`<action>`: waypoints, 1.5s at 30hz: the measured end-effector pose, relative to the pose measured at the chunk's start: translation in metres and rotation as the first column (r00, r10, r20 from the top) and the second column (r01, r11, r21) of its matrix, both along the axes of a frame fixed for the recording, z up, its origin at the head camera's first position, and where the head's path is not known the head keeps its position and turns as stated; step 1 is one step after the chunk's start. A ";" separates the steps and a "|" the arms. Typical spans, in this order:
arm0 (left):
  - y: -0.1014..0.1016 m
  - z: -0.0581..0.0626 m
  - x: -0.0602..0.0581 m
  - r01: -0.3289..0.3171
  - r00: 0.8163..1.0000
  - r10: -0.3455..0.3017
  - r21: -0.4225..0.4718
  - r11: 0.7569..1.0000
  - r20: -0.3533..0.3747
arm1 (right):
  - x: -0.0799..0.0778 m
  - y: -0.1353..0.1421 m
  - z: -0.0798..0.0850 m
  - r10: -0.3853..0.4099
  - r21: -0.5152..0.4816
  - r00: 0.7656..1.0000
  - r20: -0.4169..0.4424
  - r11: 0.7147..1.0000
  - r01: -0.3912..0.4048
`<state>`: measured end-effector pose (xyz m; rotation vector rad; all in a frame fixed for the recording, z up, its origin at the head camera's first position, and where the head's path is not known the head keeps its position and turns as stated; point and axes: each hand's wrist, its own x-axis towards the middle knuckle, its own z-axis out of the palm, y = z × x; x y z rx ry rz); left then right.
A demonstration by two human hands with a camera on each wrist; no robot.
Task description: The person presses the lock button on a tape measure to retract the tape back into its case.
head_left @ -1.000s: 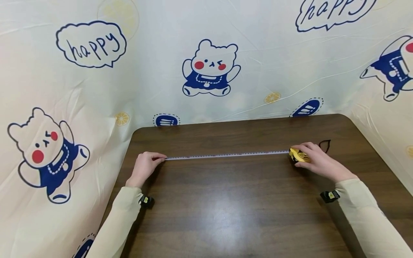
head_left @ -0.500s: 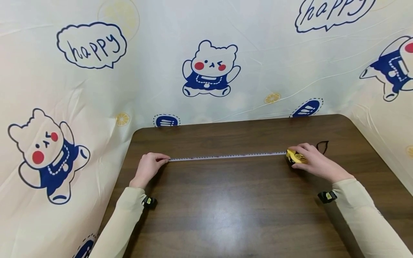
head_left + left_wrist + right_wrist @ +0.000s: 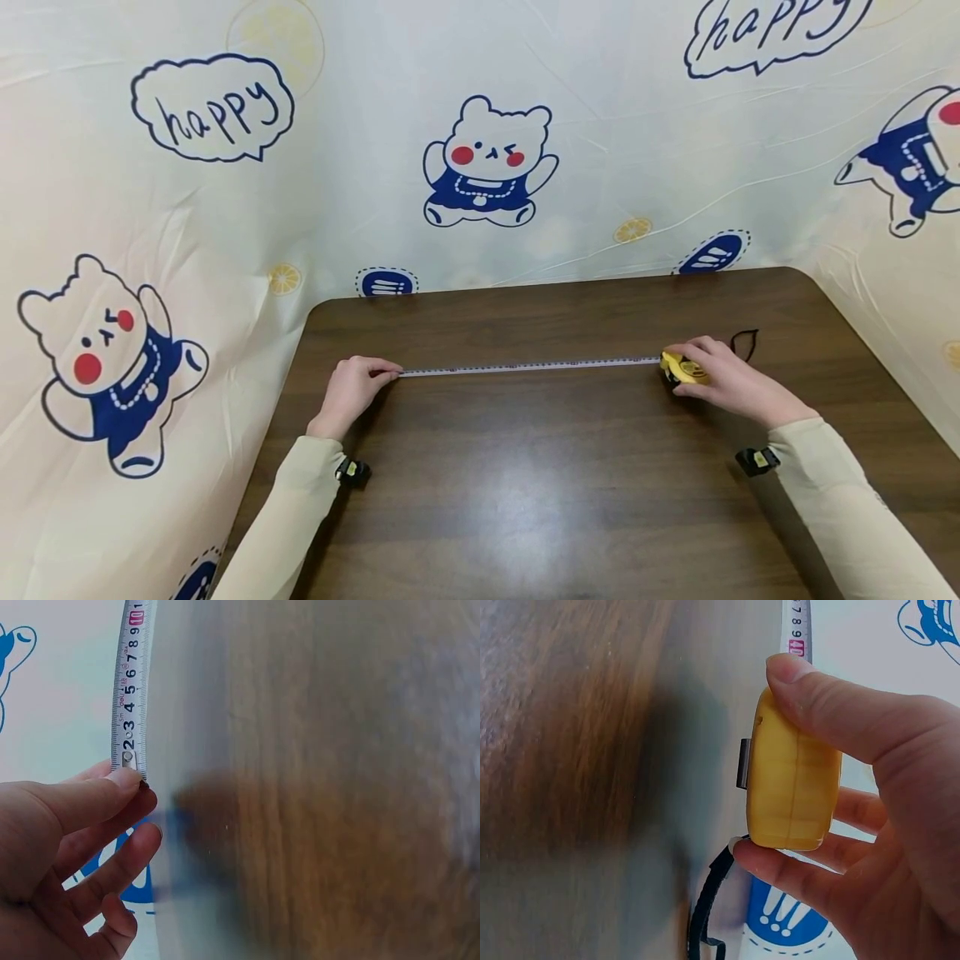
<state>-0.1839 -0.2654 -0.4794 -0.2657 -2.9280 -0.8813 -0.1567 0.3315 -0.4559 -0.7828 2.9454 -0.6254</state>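
A yellow tape measure (image 3: 681,369) is gripped by my right hand (image 3: 731,379) over the right part of the table. In the right wrist view, the thumb lies along one end of its case (image 3: 791,780), and a black strap (image 3: 709,900) hangs from the other end. The white blade (image 3: 528,366) stretches straight across to the left. My left hand (image 3: 351,392) pinches the blade's free end between thumb and fingers. Seen from the left wrist, printed numbers run up the blade (image 3: 131,682) away from the thumb, while the other fingers curl loosely below.
A brown wooden table (image 3: 517,475) with rounded far corners lies under both hands. Behind it and at both sides hangs a pale cloth (image 3: 360,167) printed with cartoon bears. Each wrist carries a small black camera (image 3: 352,472).
The hands have come a little closer together: the left moved right, the right slightly left. The stretch of blade between them is shorter, and both keep their hold.
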 end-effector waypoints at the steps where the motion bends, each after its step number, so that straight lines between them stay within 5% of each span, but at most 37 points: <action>1: 0.001 0.000 0.000 0.004 1.000 -0.004 0.001 1.000 -0.002 | 0.000 -0.001 0.000 0.001 0.000 1.000 0.001 1.000 -0.001; 45: 0.031 -0.004 0.002 0.049 0.999 -0.049 0.023 0.999 -0.014 | 0.003 -0.024 -0.004 0.058 0.000 0.997 -0.058 0.998 -0.058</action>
